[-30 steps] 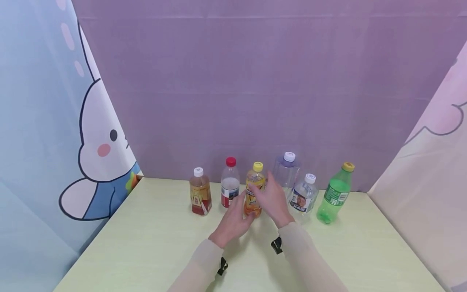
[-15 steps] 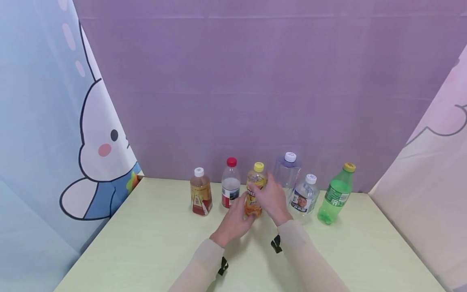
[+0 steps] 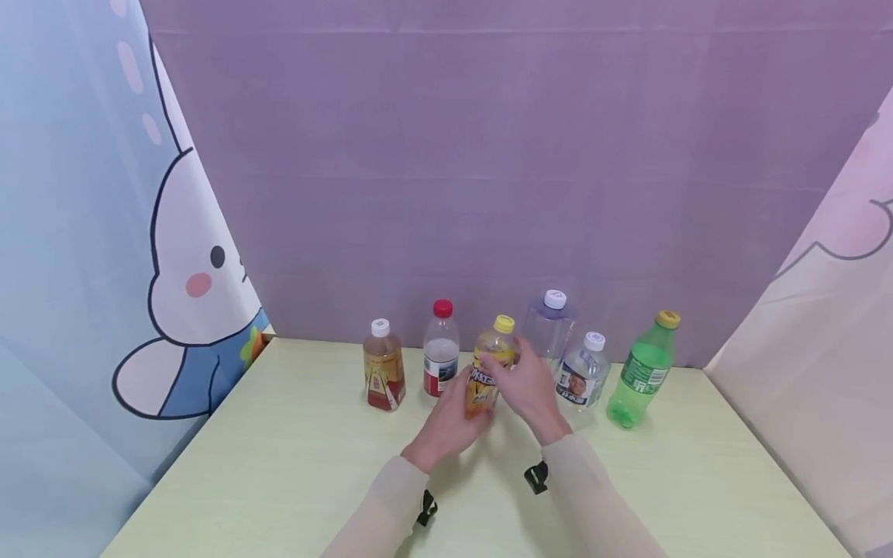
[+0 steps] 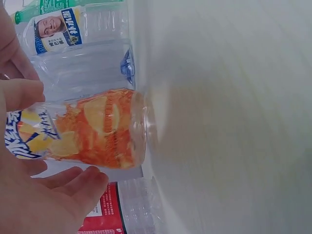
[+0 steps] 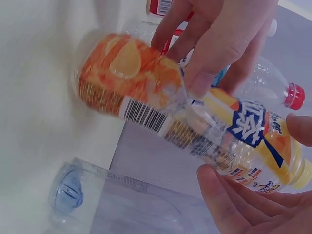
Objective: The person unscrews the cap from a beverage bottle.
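A plastic bottle with a yellow cap and an orange-and-yellow label is held between both hands, its cap leaning right in the head view. My left hand grips its lower half, thumb on the near side. Higher up, my right hand holds the bottle below the cap, with thumb and fingers on opposite sides. The base of the bottle shows close to the tabletop in the left wrist view. Just left of the hands stands a red-capped bottle; a clear white-capped bottle stands behind the right hand.
A brown-liquid bottle with a white cap stands farther left on the pale table. To the right are a short clear bottle with a face on its label and a green bottle. A purple cloth hangs behind.
The yellow-capped bottle has tilted, its cap shifting right and slightly down. My right hand has moved a little right with it, while the left stays nearly in place. The other bottles stand unchanged.
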`<state>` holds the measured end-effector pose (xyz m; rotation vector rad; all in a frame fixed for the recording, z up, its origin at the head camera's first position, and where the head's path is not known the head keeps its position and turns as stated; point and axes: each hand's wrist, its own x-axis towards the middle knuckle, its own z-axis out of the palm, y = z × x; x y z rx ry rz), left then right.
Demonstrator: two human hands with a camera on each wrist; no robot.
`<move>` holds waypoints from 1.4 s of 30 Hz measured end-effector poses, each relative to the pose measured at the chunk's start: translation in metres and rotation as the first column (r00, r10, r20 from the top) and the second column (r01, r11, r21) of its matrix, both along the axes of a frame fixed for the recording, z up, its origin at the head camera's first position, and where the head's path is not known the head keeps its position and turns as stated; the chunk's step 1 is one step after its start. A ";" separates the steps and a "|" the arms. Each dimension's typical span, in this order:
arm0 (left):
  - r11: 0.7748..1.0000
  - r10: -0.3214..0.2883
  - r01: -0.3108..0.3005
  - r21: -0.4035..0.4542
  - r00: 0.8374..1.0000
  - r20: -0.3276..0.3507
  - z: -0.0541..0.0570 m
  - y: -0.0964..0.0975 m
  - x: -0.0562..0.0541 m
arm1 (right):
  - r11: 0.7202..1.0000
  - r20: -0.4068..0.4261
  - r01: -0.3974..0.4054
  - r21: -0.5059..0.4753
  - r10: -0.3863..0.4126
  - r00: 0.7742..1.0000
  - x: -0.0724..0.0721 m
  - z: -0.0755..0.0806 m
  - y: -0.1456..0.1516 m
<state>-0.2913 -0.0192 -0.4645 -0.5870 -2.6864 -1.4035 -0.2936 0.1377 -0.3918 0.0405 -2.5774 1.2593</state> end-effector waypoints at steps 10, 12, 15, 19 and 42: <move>1.000 0.017 -0.018 0.007 1.000 0.020 -0.003 0.002 0.002 | 0.999 -0.015 0.024 -0.048 -0.024 1.000 0.010 -0.006 0.006; 1.000 0.020 -0.020 0.003 1.000 0.019 -0.004 0.002 0.003 | 0.998 -0.020 0.025 -0.055 -0.027 0.999 0.013 -0.007 0.006; 1.000 0.024 -0.024 -0.004 1.000 0.017 -0.005 0.002 0.004 | 0.997 -0.025 0.027 -0.070 -0.029 0.999 0.017 -0.009 0.005; 1.000 0.013 -0.013 0.022 1.000 0.007 -0.006 0.001 0.004 | 0.995 -0.036 0.027 -0.096 -0.030 0.999 0.022 -0.011 0.004; 1.000 0.006 -0.006 0.003 1.000 -0.021 0.006 -0.016 0.028 | 0.969 -0.037 -0.078 -0.233 0.072 0.997 0.051 -0.014 0.002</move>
